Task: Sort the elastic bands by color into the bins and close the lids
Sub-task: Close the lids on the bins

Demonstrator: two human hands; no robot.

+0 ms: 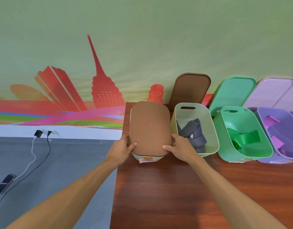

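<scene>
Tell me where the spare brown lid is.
Head view, right of centre: the spare brown lid leans against the wall behind the cream bin of grey bands, left of the green lid.

brown lid (149, 126), grey bands (192, 133), green bin (261, 151)

Even soft light, wide-angle edge warping

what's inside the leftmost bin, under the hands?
Contents hidden: the brown lid covers the whole top, left hand and right hand gripping its near corners. Of the bin only a pale front wall and a pink label show below.
</scene>
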